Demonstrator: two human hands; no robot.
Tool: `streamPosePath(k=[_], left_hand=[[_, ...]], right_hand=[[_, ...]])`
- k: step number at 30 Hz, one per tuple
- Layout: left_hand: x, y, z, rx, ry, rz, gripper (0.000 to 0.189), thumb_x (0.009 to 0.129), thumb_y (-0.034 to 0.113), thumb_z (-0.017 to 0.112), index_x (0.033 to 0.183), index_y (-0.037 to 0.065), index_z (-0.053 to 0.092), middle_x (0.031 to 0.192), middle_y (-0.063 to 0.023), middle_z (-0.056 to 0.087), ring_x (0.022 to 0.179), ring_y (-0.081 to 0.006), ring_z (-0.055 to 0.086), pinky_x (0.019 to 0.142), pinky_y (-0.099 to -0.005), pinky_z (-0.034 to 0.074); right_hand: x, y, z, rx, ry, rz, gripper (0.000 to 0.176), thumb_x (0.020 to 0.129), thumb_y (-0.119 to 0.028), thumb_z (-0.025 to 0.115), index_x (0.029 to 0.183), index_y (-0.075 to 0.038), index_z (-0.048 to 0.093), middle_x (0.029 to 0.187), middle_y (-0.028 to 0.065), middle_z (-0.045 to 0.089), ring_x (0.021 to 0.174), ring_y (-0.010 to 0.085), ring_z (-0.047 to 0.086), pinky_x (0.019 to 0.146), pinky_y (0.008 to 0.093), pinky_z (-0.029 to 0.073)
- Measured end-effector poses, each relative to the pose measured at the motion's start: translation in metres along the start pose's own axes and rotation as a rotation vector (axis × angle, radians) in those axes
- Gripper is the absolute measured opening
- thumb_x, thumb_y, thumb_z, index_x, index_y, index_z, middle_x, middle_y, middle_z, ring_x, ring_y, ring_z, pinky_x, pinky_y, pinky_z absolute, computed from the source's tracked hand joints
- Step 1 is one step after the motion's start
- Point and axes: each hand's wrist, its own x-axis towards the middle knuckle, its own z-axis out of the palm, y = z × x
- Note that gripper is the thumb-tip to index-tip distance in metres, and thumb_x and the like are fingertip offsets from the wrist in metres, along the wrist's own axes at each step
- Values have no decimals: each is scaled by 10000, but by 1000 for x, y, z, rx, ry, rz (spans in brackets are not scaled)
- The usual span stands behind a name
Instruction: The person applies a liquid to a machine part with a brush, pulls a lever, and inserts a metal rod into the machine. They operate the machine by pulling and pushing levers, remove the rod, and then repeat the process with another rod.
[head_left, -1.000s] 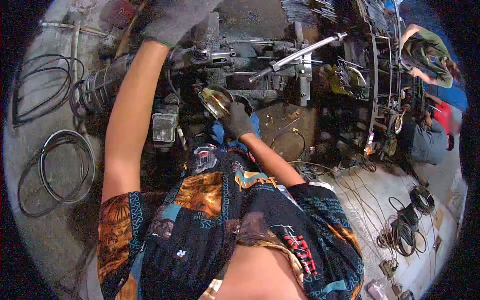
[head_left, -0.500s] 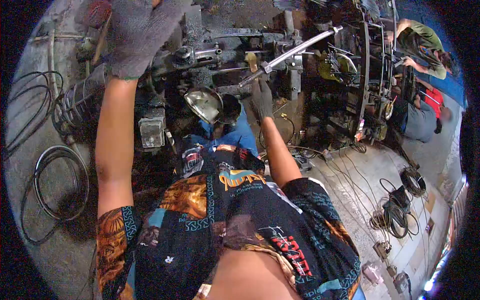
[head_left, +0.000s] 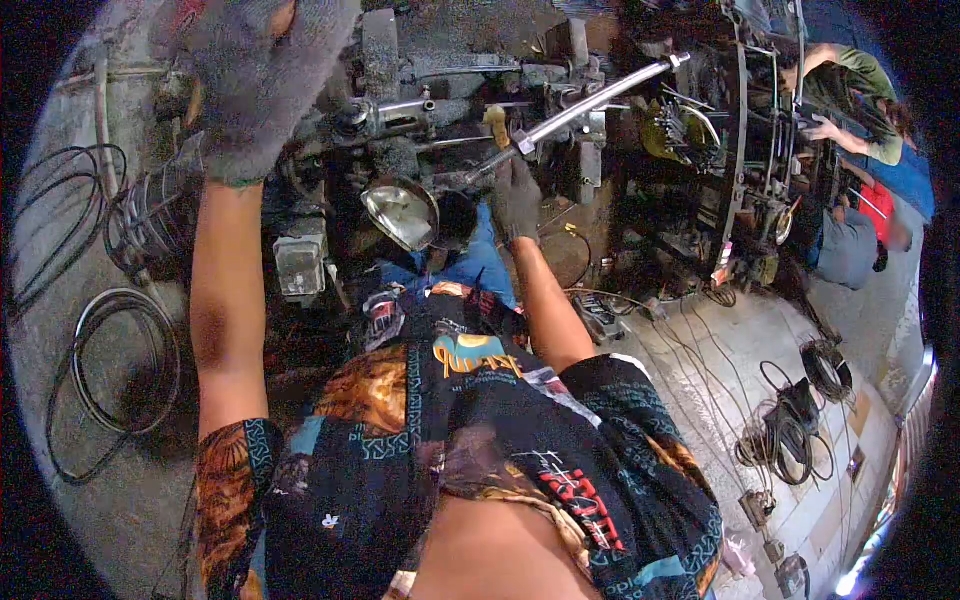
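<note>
My left hand (head_left: 265, 90), in a grey knit glove, is large and close at the upper left. Its fingers run toward the top edge, so their grip is hidden; a bit of bare fingertip shows. My right hand (head_left: 518, 200), in a dark glove, is closed around what looks like a small brush (head_left: 495, 122) with a tan head pointing up the picture. Just beyond those fingers, a shiny metal shaft (head_left: 605, 100) with a collar slants up to the right across the machine (head_left: 390, 120). A round metal bowl (head_left: 402, 213) sits between my arms.
A grey box (head_left: 300, 265) is fixed below the machine. Coiled hoses (head_left: 125, 365) hang at left, and cables (head_left: 790, 440) lie on the floor at right. A metal frame (head_left: 735, 160) stands at right, with a co-worker in green (head_left: 865, 100) and another in red (head_left: 875, 210) beyond.
My left hand has come slightly down the picture. The right hand and the brush have shifted a little left, nearer the lower end of the shaft.
</note>
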Motion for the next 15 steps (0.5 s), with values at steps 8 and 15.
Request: streamPosePath(k=[8,15], left_hand=[[-7,-95,6,-63,-45,-90,103,960,82,632,955,8,703,885,-59,664,757,-155,617,676,-304,497],[-5,0,-1,-56,0,19,92,959,66,637,943,-1,698,860,-40,638,692,-131,584,634,-290,477]], right_hand=[[9,-38,-9,9,103,-105,320,1037,-273,539,1199,-24,658,902,267,691,797,454,648,704,528,494],[-1,-11,-14,-44,-6,-1,333,1020,-278,556,1222,-32,653,1034,293,696,967,482,671,810,477,521]])
